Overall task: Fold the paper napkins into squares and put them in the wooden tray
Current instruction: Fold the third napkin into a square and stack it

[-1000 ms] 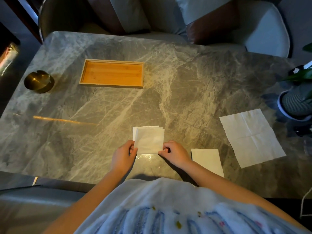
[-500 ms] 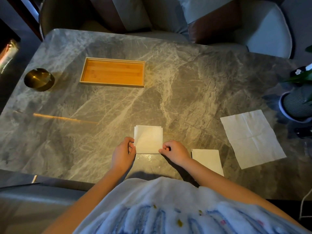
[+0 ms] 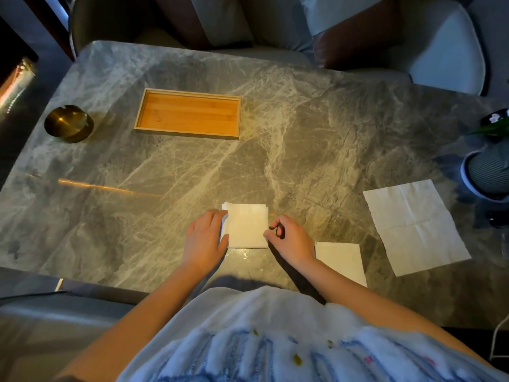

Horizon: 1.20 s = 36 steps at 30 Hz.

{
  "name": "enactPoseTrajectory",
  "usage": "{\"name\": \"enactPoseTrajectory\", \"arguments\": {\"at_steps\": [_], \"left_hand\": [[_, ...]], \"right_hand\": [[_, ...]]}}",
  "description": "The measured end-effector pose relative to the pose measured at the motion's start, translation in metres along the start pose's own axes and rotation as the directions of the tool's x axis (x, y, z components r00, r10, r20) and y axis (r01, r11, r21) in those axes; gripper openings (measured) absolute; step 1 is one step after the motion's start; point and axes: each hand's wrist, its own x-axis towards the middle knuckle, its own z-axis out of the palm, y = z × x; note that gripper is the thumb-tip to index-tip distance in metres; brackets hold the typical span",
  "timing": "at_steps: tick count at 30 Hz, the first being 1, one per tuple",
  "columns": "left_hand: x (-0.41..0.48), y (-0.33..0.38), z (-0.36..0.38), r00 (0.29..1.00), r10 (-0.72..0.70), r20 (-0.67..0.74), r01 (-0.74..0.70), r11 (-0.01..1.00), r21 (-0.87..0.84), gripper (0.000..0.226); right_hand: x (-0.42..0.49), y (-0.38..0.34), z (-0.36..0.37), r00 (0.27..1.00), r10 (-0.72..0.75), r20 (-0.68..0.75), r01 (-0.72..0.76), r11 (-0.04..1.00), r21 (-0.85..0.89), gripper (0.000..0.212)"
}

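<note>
Marble, grey and veined, forms the table [image 3: 316, 139] that fills most of the frame. At lower centre lies a white folded napkin [image 3: 246, 227], roughly square, with its layers slightly staggered along the top and left edges.

The left hand [image 3: 205, 238] lies over the napkin's left edge. Its fingers are nearly straight and its thumb is laid on the lower left corner, pressing rather than gripping. The right hand [image 3: 289, 239] sits at the right edge with its fingers curled, thumb and forefinger making a small ring beside the paper. In this dim light I cannot tell whether they pinch the edge or only touch it.

Just right of that wrist lies a second folded napkin [image 3: 341, 260]. Further right is an unfolded napkin [image 3: 413, 224], flat and creased. The wooden tray [image 3: 187, 135] sits at upper left, well apart from the hands, and no napkin lies in it yet. A brass ashtray [image 3: 68, 124] stands at far left.

The likely trouble comes from the paper itself. Thin, soft layers may spring open once the pressing hand lifts. On smooth stone, a sideways push could slide the stack and worsen the stagger instead of sharpening the crease. Lifted by one edge, the folds could fan apart on the long carry to the tray.
</note>
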Motion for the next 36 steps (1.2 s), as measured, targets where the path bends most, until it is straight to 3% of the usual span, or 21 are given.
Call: {"name": "enactPoseTrajectory", "arguments": {"at_steps": [4, 9, 11, 15, 19, 24, 36], "left_hand": [[0.007, 0.004, 0.004, 0.971, -0.201, 0.127, 0.222, 0.959, -0.174, 0.054], [0.009, 0.008, 0.008, 0.971, -0.183, 0.154, 0.215, 0.949, -0.229, 0.058], [0.008, 0.008, 0.008, 0.977, -0.163, 0.140, 0.187, 0.966, -0.180, 0.058], [0.004, 0.005, 0.006, 0.996, 0.038, 0.082, -0.050, 0.987, 0.154, 0.061], [0.011, -0.002, 0.009, 0.964, 0.114, 0.242, -0.196, 0.917, 0.348, 0.067], [0.016, -0.004, 0.013, 0.935, 0.097, 0.341, -0.246, 0.871, 0.426, 0.065], [0.005, -0.011, 0.013, 0.932, 0.022, 0.362, -0.165, 0.914, 0.370, 0.058]], "right_hand": [[0.005, -0.007, 0.002, 0.998, 0.003, 0.070, -0.004, 1.000, 0.012, 0.029], [0.005, -0.011, 0.003, 0.991, -0.047, 0.122, 0.045, 0.999, 0.015, 0.036], [0.005, -0.010, 0.004, 0.992, -0.070, 0.104, 0.071, 0.997, -0.001, 0.034], [0.007, -0.010, 0.003, 0.968, -0.242, 0.066, 0.250, 0.945, -0.209, 0.040], [0.015, -0.022, 0.007, 0.906, -0.339, 0.253, 0.416, 0.821, -0.391, 0.063], [0.021, -0.027, 0.020, 0.877, -0.251, 0.410, 0.429, 0.794, -0.431, 0.069], [0.022, -0.008, 0.021, 0.853, -0.264, 0.450, 0.477, 0.742, -0.470, 0.078]]}}
